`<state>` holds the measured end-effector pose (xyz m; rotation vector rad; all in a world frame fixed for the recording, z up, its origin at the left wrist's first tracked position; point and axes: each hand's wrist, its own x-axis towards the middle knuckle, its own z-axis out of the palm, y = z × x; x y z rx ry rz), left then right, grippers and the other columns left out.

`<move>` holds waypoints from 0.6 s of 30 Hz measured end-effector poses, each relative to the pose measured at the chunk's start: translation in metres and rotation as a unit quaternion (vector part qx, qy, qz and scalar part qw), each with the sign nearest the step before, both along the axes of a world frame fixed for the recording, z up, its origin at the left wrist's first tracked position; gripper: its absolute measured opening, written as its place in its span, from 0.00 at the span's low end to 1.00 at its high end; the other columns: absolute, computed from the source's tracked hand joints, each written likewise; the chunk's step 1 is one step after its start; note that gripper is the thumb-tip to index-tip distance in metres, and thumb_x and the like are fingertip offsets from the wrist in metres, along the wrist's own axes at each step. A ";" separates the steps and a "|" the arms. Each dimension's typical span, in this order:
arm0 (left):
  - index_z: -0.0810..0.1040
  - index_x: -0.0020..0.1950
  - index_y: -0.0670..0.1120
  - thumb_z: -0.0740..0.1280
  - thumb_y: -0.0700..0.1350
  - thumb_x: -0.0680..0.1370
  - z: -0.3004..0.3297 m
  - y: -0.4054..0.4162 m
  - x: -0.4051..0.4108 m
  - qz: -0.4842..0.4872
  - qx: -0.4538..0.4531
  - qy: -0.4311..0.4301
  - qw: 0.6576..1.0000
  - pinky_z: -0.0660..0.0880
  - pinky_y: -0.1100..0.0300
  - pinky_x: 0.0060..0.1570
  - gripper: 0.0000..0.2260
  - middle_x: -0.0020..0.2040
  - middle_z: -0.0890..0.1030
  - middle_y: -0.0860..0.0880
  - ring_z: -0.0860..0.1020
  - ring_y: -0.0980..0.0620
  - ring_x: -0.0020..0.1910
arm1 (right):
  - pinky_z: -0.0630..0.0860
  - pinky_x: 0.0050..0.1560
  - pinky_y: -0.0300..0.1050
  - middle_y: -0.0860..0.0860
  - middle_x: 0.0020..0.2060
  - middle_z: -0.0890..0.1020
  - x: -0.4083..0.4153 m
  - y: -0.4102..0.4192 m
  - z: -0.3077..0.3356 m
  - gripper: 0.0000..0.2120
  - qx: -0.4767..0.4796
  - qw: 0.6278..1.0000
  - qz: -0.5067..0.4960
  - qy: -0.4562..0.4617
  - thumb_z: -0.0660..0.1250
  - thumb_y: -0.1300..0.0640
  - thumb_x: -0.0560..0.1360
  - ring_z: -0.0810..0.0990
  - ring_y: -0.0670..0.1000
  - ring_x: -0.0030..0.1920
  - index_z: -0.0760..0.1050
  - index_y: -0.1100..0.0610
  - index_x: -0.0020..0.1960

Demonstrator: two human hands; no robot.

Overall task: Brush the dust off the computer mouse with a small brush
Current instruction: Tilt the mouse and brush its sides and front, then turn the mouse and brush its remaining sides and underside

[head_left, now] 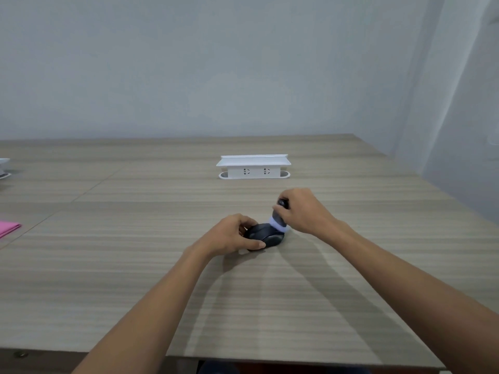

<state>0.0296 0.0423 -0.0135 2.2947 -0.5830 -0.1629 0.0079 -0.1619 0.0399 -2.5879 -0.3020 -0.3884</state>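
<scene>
A dark grey computer mouse (266,234) lies on the wooden table (135,279), a little right of centre. My left hand (233,234) grips its left side, thumb along the near edge. My right hand (303,210) is closed around a small brush (279,221) with a dark handle and pale whitish bristles. The bristles press on the far right end of the mouse. The brush handle is mostly hidden inside my fingers.
A white socket box (253,167) stands behind the mouse toward the wall. A pink cloth (8,228) lies at the left edge. A white object (4,168) pokes in at the far left. The table's near edge runs along the bottom.
</scene>
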 end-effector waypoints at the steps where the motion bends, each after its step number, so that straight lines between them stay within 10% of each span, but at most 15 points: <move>1: 0.83 0.57 0.52 0.78 0.54 0.68 0.001 0.000 0.000 -0.005 -0.002 0.001 1.000 0.80 0.57 0.48 0.19 0.48 0.85 0.53 0.83 0.52 0.45 | 0.72 0.36 0.47 0.57 0.35 0.82 -0.001 0.004 0.000 0.12 0.005 1.000 0.010 -0.002 0.66 0.57 0.77 0.79 0.57 0.37 0.80 0.65 0.40; 6: 0.83 0.57 0.58 0.76 0.52 0.71 0.007 0.002 0.004 -0.046 0.019 0.009 0.999 0.78 0.59 0.47 0.15 0.48 0.83 0.53 0.80 0.55 0.43 | 0.63 0.30 0.34 0.49 0.32 0.79 -0.001 0.015 -0.001 0.10 0.023 0.999 0.028 -0.007 0.67 0.55 0.77 0.73 0.45 0.31 0.80 0.60 0.41; 18: 0.70 0.75 0.51 0.71 0.46 0.76 0.023 0.001 0.020 -0.069 0.204 -0.026 0.976 0.67 0.62 0.60 0.27 0.68 0.71 0.55 0.72 0.54 0.64 | 0.80 0.37 0.53 0.62 0.37 0.84 0.001 -0.008 0.000 0.14 0.025 0.998 -0.026 0.044 0.65 0.57 0.77 0.83 0.62 0.37 0.80 0.68 0.44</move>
